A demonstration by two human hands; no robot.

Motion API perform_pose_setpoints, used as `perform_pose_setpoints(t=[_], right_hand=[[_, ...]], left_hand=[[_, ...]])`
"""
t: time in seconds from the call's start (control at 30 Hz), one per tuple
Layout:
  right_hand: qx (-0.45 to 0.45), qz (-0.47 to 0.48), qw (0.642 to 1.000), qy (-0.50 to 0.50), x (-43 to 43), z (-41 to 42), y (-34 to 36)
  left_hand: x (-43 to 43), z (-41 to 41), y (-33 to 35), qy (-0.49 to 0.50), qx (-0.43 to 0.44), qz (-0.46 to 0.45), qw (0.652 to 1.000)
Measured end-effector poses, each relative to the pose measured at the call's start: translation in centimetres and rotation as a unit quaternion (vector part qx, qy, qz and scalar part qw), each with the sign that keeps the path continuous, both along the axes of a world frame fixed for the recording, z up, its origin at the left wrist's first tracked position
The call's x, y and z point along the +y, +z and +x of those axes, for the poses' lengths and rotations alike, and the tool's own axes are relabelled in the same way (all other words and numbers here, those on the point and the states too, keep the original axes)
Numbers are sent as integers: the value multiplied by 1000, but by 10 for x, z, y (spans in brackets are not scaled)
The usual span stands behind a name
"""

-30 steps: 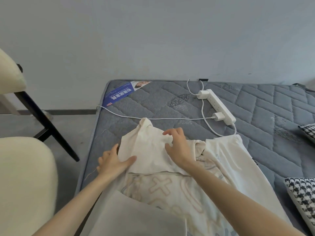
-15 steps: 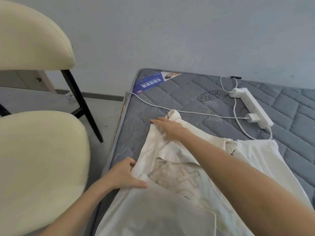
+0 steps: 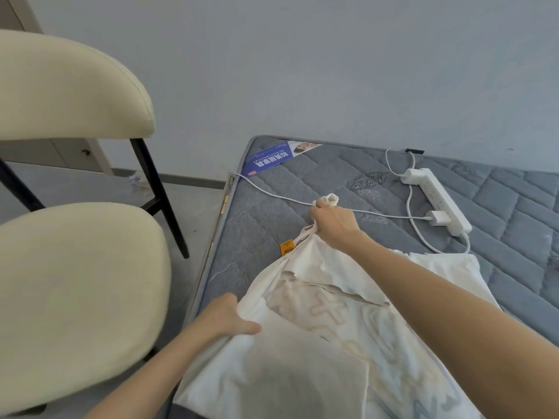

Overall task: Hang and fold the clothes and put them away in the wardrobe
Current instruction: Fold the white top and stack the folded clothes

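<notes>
Grey quilted mattress (image 3: pixel 302 182) bore a cream shirt (image 3: pixel 332 328), apparently mid-fold, a person's right hand (image 3: pixel 335 225) clenching its far end and left hand (image 3: pixel 225 317) pinching the near edge, the next move likely requiring the cloth pulled taut and flat.

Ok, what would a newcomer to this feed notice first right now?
The cream printed shirt spread on the grey mattress, with the right hand gripping its bunched far end and the left hand holding its near-left edge. Next, the white power strip on the mattress to the far right, and the cream chair at left.
</notes>
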State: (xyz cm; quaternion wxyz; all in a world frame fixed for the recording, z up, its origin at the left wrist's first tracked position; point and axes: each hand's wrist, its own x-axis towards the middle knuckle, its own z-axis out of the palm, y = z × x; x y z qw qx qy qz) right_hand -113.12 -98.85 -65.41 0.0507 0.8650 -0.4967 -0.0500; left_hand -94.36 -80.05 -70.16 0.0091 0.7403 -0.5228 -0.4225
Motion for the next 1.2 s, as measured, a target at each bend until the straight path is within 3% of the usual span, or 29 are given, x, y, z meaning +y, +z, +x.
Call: perform_pose_setpoints(t=[0.17,0.4,0.67,0.83,1.03,1.2], right_hand=[[-56,-86,994,-46,22,-45,59],[-158,-190,955,-164,70,-133,156],[-401,-292,831,-252,171,-225,254],[-493,-370,758,-213,244,-242,316],[-513,-513,670,-157,333,-245,379],[-493,-610,597,-166,405,-237,422]], left_hand=[[0,-9,44,-10,-51,-85,995],[-1,-57,136,-58,-4,-272,961],[28,-127,252,-65,-8,-498,864],[62,-142,331,-56,-22,-583,811],[116,-146,413,-22,-21,-664,747],[169,-144,464,-29,-36,-724,688]])
